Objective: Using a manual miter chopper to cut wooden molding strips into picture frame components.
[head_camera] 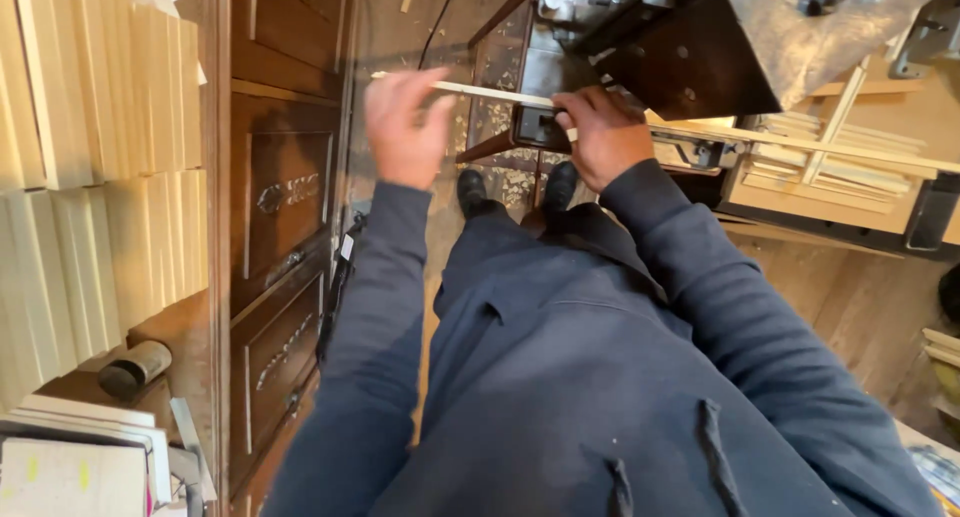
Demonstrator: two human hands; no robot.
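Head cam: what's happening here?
A person in dark blue work clothes stands at a dark machine and holds a thin pale wooden strip level in both hands. The left hand grips its free end; the right hand holds it near the machine. Stacked pale boards stand at the left, and wood chips litter the floor.

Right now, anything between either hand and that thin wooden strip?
Nothing visible. The right hand already grips the thin wooden strip beside the dark machine. The left hand is at the strip's free end; motion blur hides whether its fingers close on it.
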